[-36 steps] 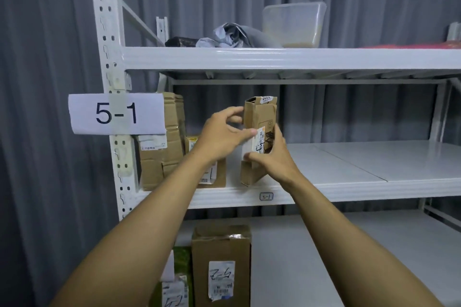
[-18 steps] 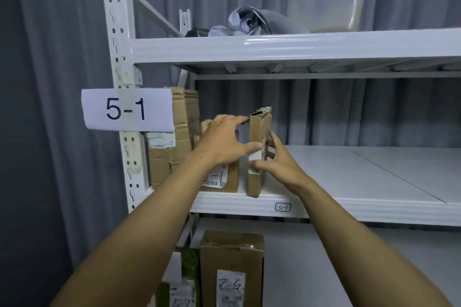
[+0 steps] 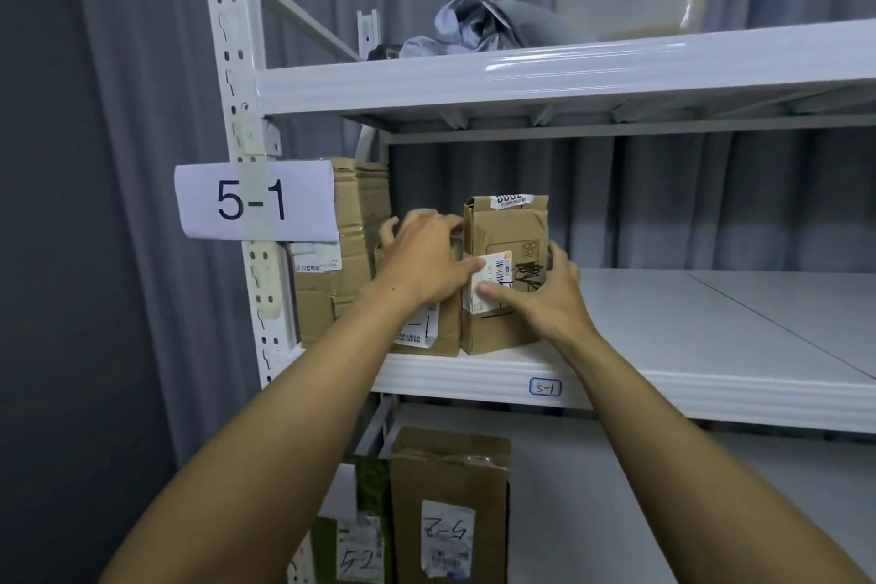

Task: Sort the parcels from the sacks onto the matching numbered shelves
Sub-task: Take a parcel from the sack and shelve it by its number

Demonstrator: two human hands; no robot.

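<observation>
Parcel (image 3: 505,228) now face-on, label (image 3: 494,271) partly hidden

Outstretched left hand (image 3: 423,262), right hand (image 3: 545,296)

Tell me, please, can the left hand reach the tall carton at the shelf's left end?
Probably yes: the left hand sits just beside the tall carton, over the short box, with nothing between them. It would first have to release the parcel, which the right hand also holds.
</observation>
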